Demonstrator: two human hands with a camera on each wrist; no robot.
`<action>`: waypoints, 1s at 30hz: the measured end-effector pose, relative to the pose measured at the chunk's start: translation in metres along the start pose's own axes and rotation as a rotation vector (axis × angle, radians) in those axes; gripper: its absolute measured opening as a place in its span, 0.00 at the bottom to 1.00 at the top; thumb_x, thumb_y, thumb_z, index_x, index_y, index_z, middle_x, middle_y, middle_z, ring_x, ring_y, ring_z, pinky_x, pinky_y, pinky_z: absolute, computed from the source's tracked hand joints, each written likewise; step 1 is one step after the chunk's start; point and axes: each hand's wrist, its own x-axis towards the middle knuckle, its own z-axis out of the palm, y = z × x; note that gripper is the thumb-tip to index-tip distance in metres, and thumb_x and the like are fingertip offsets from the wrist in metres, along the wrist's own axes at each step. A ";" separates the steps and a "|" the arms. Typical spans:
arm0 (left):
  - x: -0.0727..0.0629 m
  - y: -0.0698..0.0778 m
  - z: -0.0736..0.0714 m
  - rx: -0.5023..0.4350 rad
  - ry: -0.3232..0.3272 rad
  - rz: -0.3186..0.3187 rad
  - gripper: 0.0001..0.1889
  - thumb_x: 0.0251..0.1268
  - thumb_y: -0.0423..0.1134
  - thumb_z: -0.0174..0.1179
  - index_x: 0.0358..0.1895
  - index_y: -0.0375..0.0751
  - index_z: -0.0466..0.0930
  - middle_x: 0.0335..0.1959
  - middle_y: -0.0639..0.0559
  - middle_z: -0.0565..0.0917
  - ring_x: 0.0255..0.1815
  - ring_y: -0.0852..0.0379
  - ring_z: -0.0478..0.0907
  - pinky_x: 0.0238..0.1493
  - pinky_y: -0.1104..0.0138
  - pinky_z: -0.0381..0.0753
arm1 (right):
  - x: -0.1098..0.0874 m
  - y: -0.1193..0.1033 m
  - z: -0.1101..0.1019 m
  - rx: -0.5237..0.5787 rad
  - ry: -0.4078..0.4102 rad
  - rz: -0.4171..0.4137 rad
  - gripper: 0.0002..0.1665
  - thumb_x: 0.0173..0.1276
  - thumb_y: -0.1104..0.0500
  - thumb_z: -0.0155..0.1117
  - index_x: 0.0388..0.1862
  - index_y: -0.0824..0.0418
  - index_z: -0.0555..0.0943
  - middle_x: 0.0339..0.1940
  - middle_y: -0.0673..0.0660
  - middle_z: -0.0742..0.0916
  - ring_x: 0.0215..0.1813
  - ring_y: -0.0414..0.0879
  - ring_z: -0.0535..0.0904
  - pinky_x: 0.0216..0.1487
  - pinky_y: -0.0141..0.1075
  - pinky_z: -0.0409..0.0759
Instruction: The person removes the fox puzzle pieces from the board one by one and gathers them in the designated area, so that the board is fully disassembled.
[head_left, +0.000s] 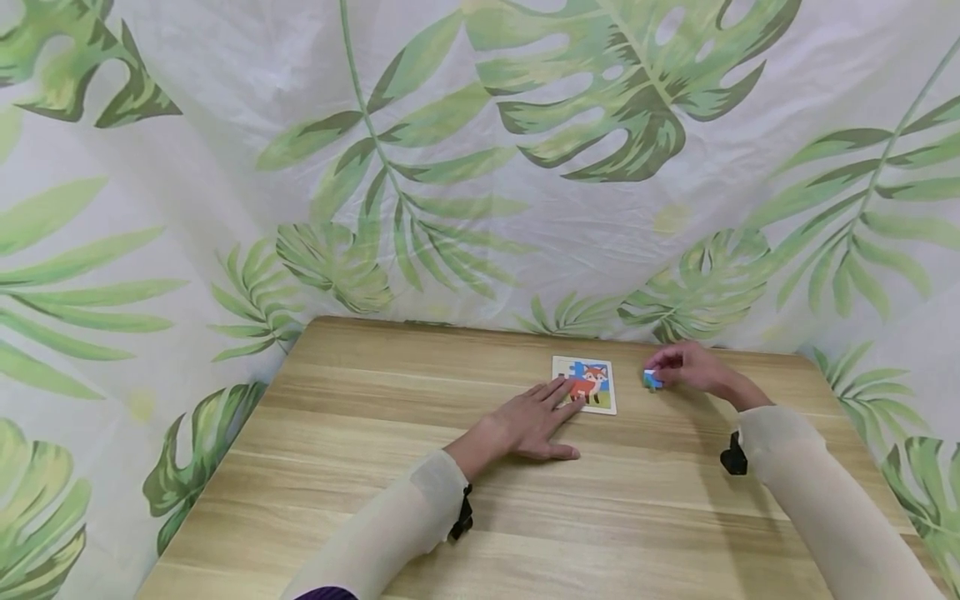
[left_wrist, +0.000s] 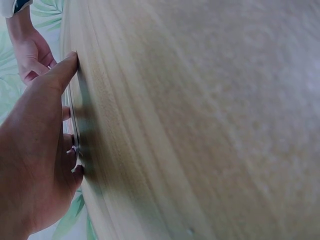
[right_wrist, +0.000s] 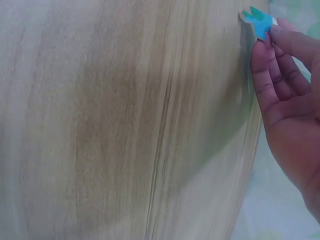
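Note:
A small jigsaw puzzle (head_left: 602, 398) with a fox picture in a white frame lies flat near the back of the table. At its upper left, part of the board shows pale, without picture. My left hand (head_left: 531, 421) rests over the puzzle's left side, fingers spread and fairly straight; they hide part of it. To the right of the puzzle, my right hand (head_left: 688, 367) pinches a blue and green puzzle piece (right_wrist: 258, 22) between thumb and fingers, just above the tabletop. In the left wrist view, the left hand (left_wrist: 42, 135) hides the puzzle.
The wood-grain table (head_left: 360, 467) reaches back to a leaf-patterned cloth (head_left: 450, 192) hanging right behind its far edge. Each forearm wears a pale sleeve, and a black strap end (head_left: 735, 457) hangs at the right wrist.

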 end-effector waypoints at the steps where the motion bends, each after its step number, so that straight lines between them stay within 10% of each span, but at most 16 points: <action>1: 0.000 0.000 0.000 0.000 0.001 0.001 0.49 0.76 0.78 0.35 0.89 0.53 0.42 0.89 0.44 0.38 0.90 0.47 0.36 0.87 0.57 0.46 | 0.000 0.000 0.001 -0.010 0.000 0.000 0.12 0.73 0.73 0.66 0.53 0.76 0.86 0.45 0.69 0.90 0.39 0.43 0.83 0.39 0.35 0.86; 30: 0.001 0.001 0.002 0.003 0.005 -0.014 0.49 0.75 0.79 0.34 0.89 0.54 0.42 0.90 0.44 0.40 0.90 0.48 0.37 0.87 0.58 0.46 | 0.006 0.001 0.011 -0.200 0.081 -0.083 0.06 0.69 0.71 0.71 0.43 0.69 0.90 0.44 0.64 0.91 0.43 0.45 0.84 0.40 0.29 0.80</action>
